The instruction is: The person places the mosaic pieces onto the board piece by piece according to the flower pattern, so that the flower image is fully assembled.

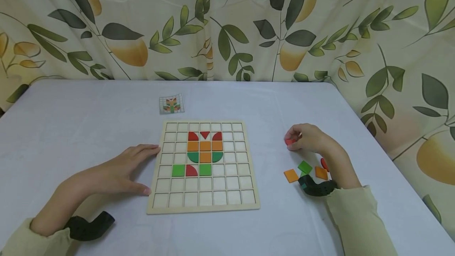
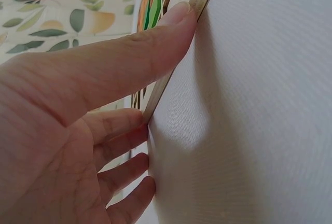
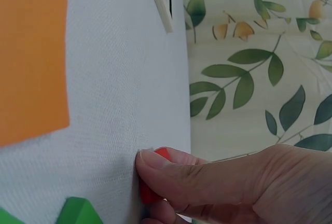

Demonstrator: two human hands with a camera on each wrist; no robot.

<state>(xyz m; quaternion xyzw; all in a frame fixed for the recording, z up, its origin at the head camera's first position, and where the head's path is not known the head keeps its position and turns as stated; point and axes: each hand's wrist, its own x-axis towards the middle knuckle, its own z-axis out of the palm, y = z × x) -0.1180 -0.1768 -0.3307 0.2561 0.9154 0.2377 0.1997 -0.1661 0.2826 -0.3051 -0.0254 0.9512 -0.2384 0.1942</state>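
A wooden grid board (image 1: 226,185) lies flat on the white table, bearing a pattern of red, orange and green tiles. Along its left edge rests my left hand (image 1: 110,174), the thumb at the lower corner and the fingertips higher up, fingers nearly straight. In the left wrist view the thumb (image 2: 140,58) presses on the board's rim. Right of the board, my right hand (image 1: 314,139) pinches a red tile (image 1: 290,142) between thumb and fingers, close to the tabletop. The fingers cover much of that red tile (image 3: 149,193), so its shape cannot be made out.
Near the right wrist lie loose tiles: an orange square (image 1: 291,176), a green tile (image 1: 305,166), another orange tile (image 1: 321,173) and a red piece (image 1: 324,164) partly behind the wrist. A small pattern card (image 1: 172,104) lies behind the board. A leaf-print curtain (image 1: 227,27) hangs beyond the table.
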